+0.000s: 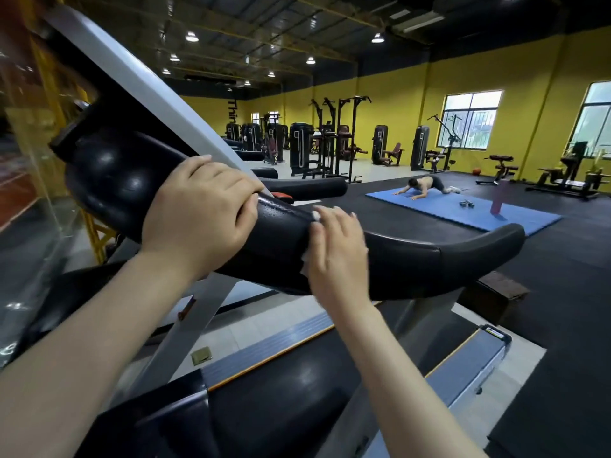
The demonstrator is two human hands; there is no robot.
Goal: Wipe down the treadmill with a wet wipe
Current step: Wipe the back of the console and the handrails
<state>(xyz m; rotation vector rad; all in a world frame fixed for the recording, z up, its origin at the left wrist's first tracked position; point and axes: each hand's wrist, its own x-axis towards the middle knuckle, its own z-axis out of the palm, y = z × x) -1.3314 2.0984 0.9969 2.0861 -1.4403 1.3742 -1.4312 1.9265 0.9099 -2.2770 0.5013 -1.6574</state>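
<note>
2 hands work on the treadmill's black padded handrail. The left hand curls its fingers over the top of the rail and grips it. Just to its right, the right hand lies flat with straight fingers, pressing a white wet wipe against the rail; only the wipe's edges show past the palm. Below both hands runs the treadmill belt. Far beyond the right hand, a person crouches on a blue mat.
</note>
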